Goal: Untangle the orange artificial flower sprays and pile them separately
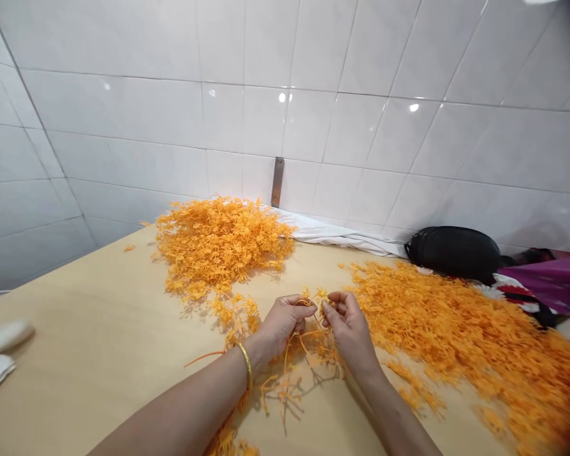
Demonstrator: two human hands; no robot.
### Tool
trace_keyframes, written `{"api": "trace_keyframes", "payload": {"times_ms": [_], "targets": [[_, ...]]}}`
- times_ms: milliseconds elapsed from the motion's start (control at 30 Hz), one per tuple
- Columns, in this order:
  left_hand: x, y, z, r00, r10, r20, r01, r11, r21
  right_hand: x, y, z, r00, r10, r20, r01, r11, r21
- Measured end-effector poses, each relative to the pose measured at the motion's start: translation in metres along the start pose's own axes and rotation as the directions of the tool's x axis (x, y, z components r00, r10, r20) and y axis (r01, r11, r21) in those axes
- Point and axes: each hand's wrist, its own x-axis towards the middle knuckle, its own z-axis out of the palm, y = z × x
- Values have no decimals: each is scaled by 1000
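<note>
My left hand [284, 322], with a yellow bangle on its wrist, is closed in a pinch on an orange artificial flower stem [308, 354]. Thin branches of it hang below the fingers towards the table. Right beside it, my right hand [349, 326] pinches a small orange blossom [321, 295] between thumb and fingertips, near the top of the sprig. Which blossoms are joined to the stem cannot be made out. Loose orange sprigs [237, 316] lie by my left wrist, and more lie under my left forearm, partly hidden.
A tall heap of finished-looking orange sprigs [218, 244] stands at the back left. Loose orange blossoms [456, 329] spread over the right side. Behind them are a black case [453, 253] and a purple item [551, 278]. White cloth [332, 231] lines the tiled wall.
</note>
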Motion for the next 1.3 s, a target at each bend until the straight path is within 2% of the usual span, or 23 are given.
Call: {"api": "trace_keyframes", "payload": {"times_ms": [100, 233, 300, 400, 500, 600, 700, 900, 1100, 1200, 1300], "targets": [[-1, -2, 0, 998, 23, -53, -24, 1000, -18, 1, 1, -1, 999, 41, 27, -42, 999, 12], [-3, 0, 1, 994, -26, -101, 21, 998, -54, 2, 3, -3, 991, 28, 134, -25, 999, -26], [-3, 2, 1, 993, -59, -105, 52, 996, -72, 2, 4, -4, 990, 42, 135, -41, 999, -8], [-4, 3, 1, 993, -80, -83, 73, 994, -83, 2, 4, -4, 985, 119, 127, -130, 988, 79], [-5, 1, 1, 998, -20, -68, 16, 998, -57, 2, 2, -4, 975, 153, 159, -175, 976, 132], [-6, -1, 2, 997, 39, -62, -39, 999, 0, 1, 2, -3, 975, 114, 188, -134, 987, 93], [-7, -1, 3, 999, 42, -30, -41, 999, 22, 1, 5, -4, 978, 103, 182, -115, 992, 59], [-5, 0, -2, 996, -78, -30, 73, 987, -146, 1, 9, -4, 951, 220, 216, -250, 960, 123], [-1, -2, -7, 982, -185, -44, 156, 918, -364, 4, 6, -3, 948, 293, 129, -317, 911, 264], [-3, -1, -8, 983, -181, -11, 164, 913, -373, 5, 6, -6, 949, 288, 130, -315, 896, 314], [-3, -1, -6, 984, -172, 42, 177, 934, -310, 4, 7, -3, 949, 284, 138, -314, 898, 307]]}}
